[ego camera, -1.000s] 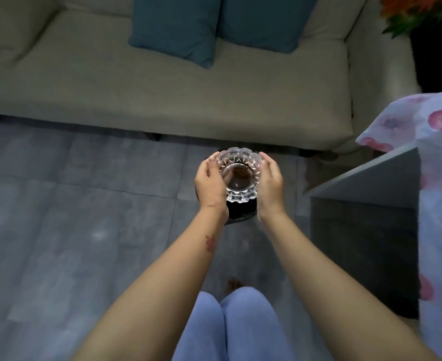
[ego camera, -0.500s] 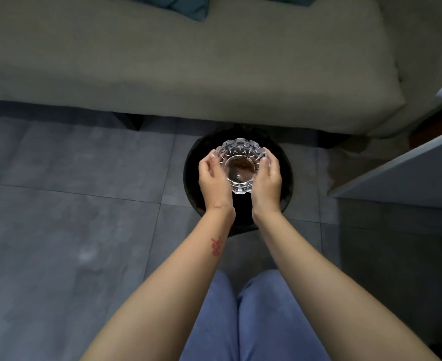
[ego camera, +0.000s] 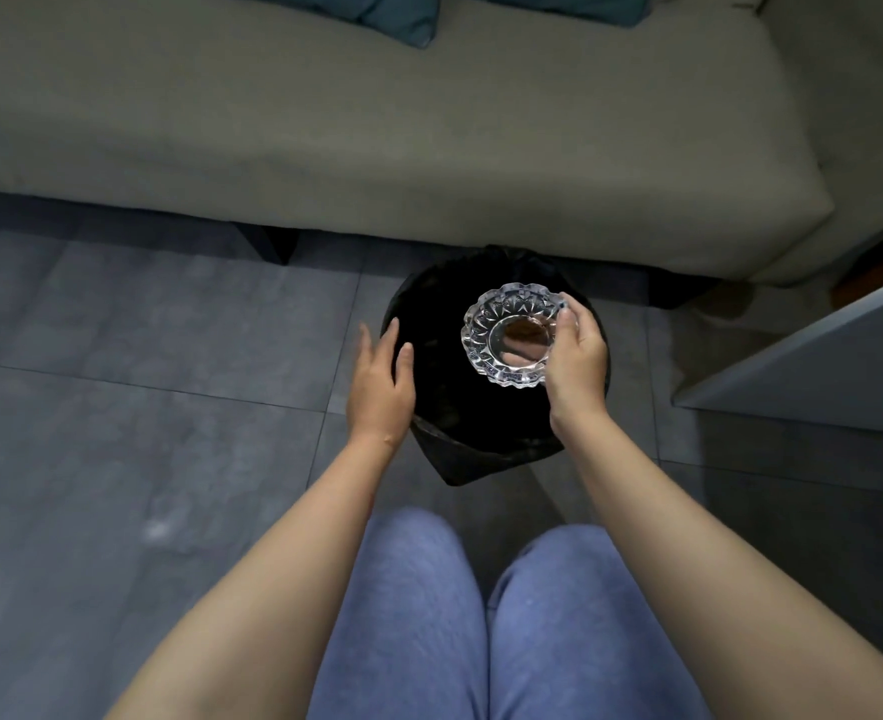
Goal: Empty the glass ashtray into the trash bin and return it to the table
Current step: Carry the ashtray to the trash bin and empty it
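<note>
The cut-glass ashtray [ego camera: 511, 335] is tilted on its side over the mouth of the round black trash bin [ego camera: 481, 433], its base facing me. My right hand [ego camera: 577, 363] grips its right rim. My left hand [ego camera: 379, 387] is off the glass, fingers apart, resting at the bin's left rim. The bin stands on the grey tile floor just in front of the sofa. Its inside is dark; I cannot make out the contents.
A beige sofa [ego camera: 377, 137] with teal cushions [ego camera: 392, 13] fills the far side. A grey table edge [ego camera: 818, 366] juts in at the right. My knees in blue trousers [ego camera: 481, 631] are below the bin.
My left hand has let go of the ashtray and moved left to the bin's rim. My right hand has tipped the ashtray onto its side above the bin.
</note>
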`<state>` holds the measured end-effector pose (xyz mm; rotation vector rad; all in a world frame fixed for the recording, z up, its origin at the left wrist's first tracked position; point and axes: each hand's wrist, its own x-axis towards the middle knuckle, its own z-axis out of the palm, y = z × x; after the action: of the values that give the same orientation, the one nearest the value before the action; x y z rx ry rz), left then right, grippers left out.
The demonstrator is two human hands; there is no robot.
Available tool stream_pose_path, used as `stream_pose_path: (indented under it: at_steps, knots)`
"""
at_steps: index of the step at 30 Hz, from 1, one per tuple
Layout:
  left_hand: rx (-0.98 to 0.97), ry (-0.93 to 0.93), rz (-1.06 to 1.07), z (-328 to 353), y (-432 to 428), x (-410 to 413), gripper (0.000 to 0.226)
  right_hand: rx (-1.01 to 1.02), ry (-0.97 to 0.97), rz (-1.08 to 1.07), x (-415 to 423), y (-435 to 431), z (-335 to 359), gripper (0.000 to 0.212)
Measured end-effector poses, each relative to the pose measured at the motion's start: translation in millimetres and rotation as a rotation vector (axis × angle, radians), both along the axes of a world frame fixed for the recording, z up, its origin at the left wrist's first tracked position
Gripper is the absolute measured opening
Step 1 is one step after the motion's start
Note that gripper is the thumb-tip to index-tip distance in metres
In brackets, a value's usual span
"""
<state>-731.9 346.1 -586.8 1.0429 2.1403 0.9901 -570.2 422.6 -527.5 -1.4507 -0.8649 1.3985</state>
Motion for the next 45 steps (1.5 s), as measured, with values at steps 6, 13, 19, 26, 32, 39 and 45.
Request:
stream_pose_path:
  at_steps: [6,13,19,26,32,39,45]
  knots:
    - [0.054,-0.093,0.04,-9.0,8.0,5.2,0.047,-0.004,-0.056,-0.035,12.8,0.0,-11.1,0.033]
    - [0.084,-0.012,0.068,-3.4,9.7,9.9,0.048,0.0,-0.07,-0.009,34.1,3.7,-16.9,0.031]
    - [0.152,0.106,-0.011,14.0,22.9,5.4,0.047,0.016,-0.34,0.005,39.4,8.3,-25.7,0.03]
    - [0.238,0.163,-0.093,21.0,28.9,22.7,0.045,0.051,-0.529,0.117,43.0,17.9,-22.6,0.049]
    - [0.244,0.167,-0.075,22.5,30.0,30.9,0.046,0.084,-0.829,0.251,56.9,24.3,-18.1,0.043]
    - [0.223,0.141,-0.054,22.3,31.3,30.8,0.048,0.297,-1.11,0.371,63.1,28.5,-3.4,0.039]
    - [0.217,0.146,-0.054,23.3,30.6,32.2,0.048,0.244,-1.307,0.515,63.8,28.7,-16.3,0.04]
